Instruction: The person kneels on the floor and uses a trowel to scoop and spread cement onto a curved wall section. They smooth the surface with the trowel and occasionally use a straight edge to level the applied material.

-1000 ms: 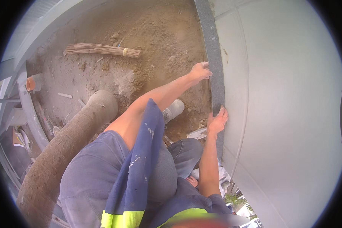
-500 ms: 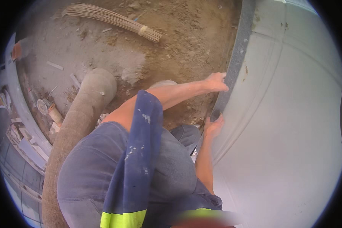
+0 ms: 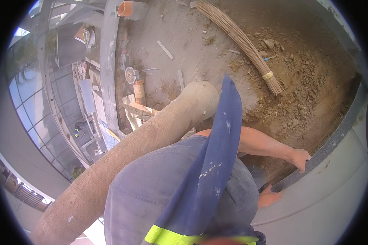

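Observation:
At the right, my left hand (image 3: 300, 159) curls its fingers on the edge of a dark grey speckled strip (image 3: 331, 143) that borders a pale panel (image 3: 335, 185). Lower down, my right hand (image 3: 269, 198) touches the strip's near end, thumb and fingers apart; part of it is hard to make out. A navy sleeve with a yellow band (image 3: 208, 167) lies over my grey-clad leg (image 3: 151, 183), covering part of my left arm. Beyond my hands is rough brown soil (image 3: 298, 106).
A thick rough round column (image 3: 126, 151) runs diagonally on my left. A bundle of thin rods (image 3: 245, 41), an orange pipe (image 3: 125, 9), a disc-like tool (image 3: 131, 76) and scraps lie on the ground. Beams (image 3: 110, 61) and a distant person in high-visibility clothing (image 3: 78, 130) are at left.
The view has swung leftward, showing more beams and glazing, so the strip and both hands now sit lower and farther right. Both hands stay along the strip.

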